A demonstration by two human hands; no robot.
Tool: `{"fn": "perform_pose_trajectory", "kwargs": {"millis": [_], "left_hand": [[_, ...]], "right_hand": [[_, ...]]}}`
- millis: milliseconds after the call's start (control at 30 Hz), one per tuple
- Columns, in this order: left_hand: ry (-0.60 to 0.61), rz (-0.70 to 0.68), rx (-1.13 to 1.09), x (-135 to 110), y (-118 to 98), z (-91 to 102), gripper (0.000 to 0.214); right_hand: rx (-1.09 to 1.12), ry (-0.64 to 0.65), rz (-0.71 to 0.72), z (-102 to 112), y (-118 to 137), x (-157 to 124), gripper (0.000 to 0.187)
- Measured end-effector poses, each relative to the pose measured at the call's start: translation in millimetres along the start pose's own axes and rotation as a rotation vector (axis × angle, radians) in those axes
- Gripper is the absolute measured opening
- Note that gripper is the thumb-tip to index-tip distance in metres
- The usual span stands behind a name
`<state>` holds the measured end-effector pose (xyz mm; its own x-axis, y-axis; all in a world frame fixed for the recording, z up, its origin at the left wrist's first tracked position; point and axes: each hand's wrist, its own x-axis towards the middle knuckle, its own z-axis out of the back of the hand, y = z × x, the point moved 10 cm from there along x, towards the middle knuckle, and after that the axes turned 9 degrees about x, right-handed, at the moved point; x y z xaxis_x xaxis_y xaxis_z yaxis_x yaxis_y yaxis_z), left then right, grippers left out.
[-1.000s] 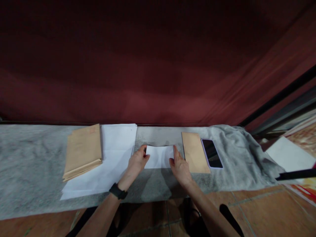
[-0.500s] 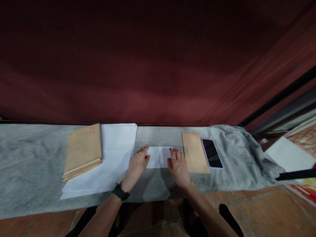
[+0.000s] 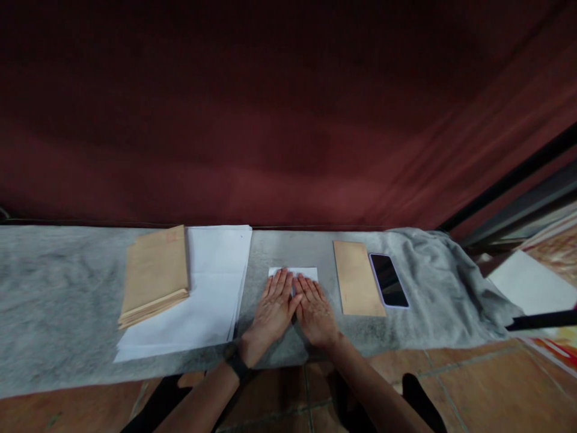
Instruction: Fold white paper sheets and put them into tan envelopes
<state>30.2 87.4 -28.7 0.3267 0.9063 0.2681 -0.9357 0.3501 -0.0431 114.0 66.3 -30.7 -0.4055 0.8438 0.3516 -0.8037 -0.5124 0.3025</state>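
Note:
A folded white sheet of paper (image 3: 307, 272) lies on the grey felt cover (image 3: 58, 282) in the middle of the table. My left hand (image 3: 272, 309) and my right hand (image 3: 314, 311) lie flat on it side by side, fingers stretched out and pointing away from me, thumbs nearly touching. Most of the sheet is hidden under my palms; only its far edge shows. A black watch band sits on my left wrist.
A stack of white sheets (image 3: 211, 282) lies to the left, with a pile of brown envelopes (image 3: 154, 273) overlapping its left side. One brown envelope (image 3: 358, 277) and a dark phone (image 3: 388, 279) lie to the right. A dark red curtain hangs behind.
Both hands slid inward from the sheet's left and right ends to its middle and flattened onto it. The sheet looks narrower than before.

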Motion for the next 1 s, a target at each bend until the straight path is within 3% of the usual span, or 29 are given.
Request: {"fn": "perform_pose_trajectory", "kwargs": {"millis": [367, 1000], "left_hand": [[-0.020, 0.120, 0.099, -5.4, 14.3, -5.7, 0.074], [-0.034, 0.211, 0.116, -4.7, 38.9, 0.4, 0.074]], "right_hand": [[-0.107, -0.076, -0.117, 9.0, -31.1, 5.2, 0.057], [-0.105, -0.063, -0.177, 10.4, -39.6, 5.3, 0.059]]}}
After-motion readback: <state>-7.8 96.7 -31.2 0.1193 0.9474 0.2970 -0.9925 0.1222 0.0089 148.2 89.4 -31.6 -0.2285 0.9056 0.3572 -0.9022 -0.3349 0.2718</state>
